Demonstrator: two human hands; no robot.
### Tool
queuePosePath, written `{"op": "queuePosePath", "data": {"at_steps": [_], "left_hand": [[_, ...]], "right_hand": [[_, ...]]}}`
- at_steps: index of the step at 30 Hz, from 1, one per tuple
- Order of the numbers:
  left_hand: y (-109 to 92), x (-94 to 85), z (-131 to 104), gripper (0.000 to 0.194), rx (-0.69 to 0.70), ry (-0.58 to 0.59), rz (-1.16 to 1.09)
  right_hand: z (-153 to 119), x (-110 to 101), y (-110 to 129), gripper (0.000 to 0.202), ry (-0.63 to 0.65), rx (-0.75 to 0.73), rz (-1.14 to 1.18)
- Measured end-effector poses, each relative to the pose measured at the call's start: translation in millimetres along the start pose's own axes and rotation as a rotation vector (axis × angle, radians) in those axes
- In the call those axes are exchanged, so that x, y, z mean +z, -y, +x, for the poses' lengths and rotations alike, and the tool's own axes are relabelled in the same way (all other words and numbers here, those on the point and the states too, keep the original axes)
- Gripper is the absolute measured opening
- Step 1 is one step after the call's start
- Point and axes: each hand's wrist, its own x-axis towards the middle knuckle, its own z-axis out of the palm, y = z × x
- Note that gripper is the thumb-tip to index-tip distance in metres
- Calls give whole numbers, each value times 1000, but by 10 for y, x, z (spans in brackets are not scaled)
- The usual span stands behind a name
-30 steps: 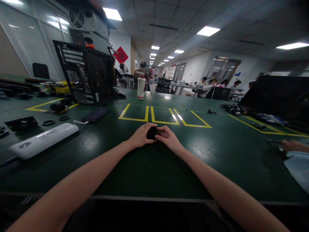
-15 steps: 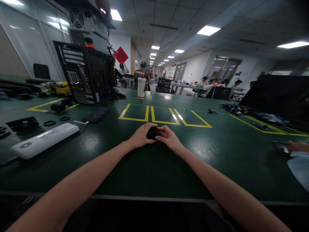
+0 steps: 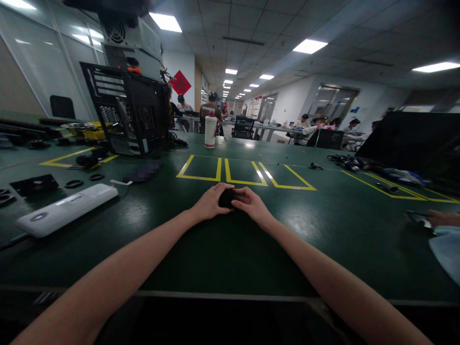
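Note:
A small, dark, rounded object (image 3: 226,198) sits between my two hands over the middle of the green table (image 3: 230,258); its kind I cannot make out. My left hand (image 3: 211,201) wraps round its left side, thumb below and fingers above. From the other side, my right hand (image 3: 251,205) pinches at its right edge with thumb and fingertips. Much of the object is covered by the fingers. Just beyond the hands, yellow tape outlines (image 3: 246,183) mark the tabletop.
At left lie a white power strip-like device (image 3: 72,208), black rings (image 3: 74,183) and a black plate (image 3: 34,183). An open computer case (image 3: 132,112) stands behind them. A white cup (image 3: 210,132) is further back. Another person's hand (image 3: 440,218) holds something at right, near a dark cylinder (image 3: 387,187).
My right thumb and fingertips have shifted very slightly on the dark object. My left hand looks the same. The other person's hand at right has moved a little.

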Motion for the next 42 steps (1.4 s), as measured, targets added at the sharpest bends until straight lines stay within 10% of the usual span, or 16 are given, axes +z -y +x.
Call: {"op": "queuePosePath", "data": {"at_steps": [42], "left_hand": [[-46, -144, -214, 58, -18, -7, -9]], "right_hand": [[-82, 179, 88, 23, 73, -29, -22]]}}
